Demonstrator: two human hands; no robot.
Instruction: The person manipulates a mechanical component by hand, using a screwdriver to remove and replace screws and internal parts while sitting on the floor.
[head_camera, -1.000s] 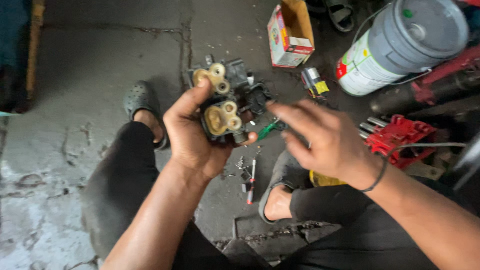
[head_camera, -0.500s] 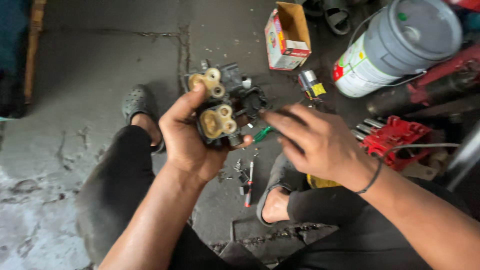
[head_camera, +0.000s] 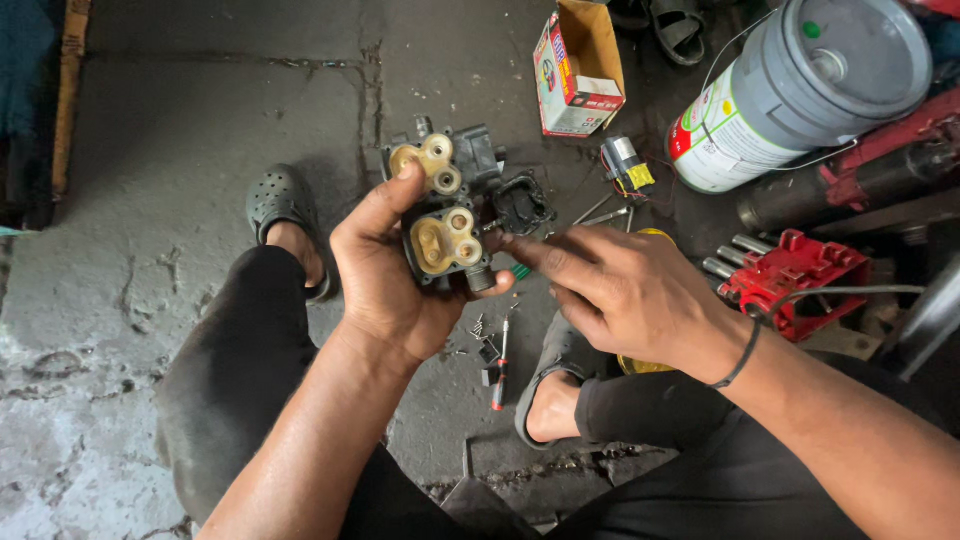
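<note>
Two hands: left (head_camera: 395, 285) grips pump block (head_camera: 445, 240) | right (head_camera: 625, 290) fingers spread | cracked concrete floor (head_camera: 200, 120)

The pump block (head_camera: 446, 215) is dark grey with tan-yellow round ports. Far right, the grey bucket (head_camera: 800, 90) carries a white, red and green label; near it lie a red tool case (head_camera: 800, 275) and a red-and-white cardboard box (head_camera: 575, 70). The sandals (head_camera: 285, 215) are grey, the trousers (head_camera: 240, 380) black.

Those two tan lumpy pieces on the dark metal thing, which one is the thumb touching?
The upper tan piece: the left hand's thumb tip rests against it. The lower tan piece sits by the palm.
</note>
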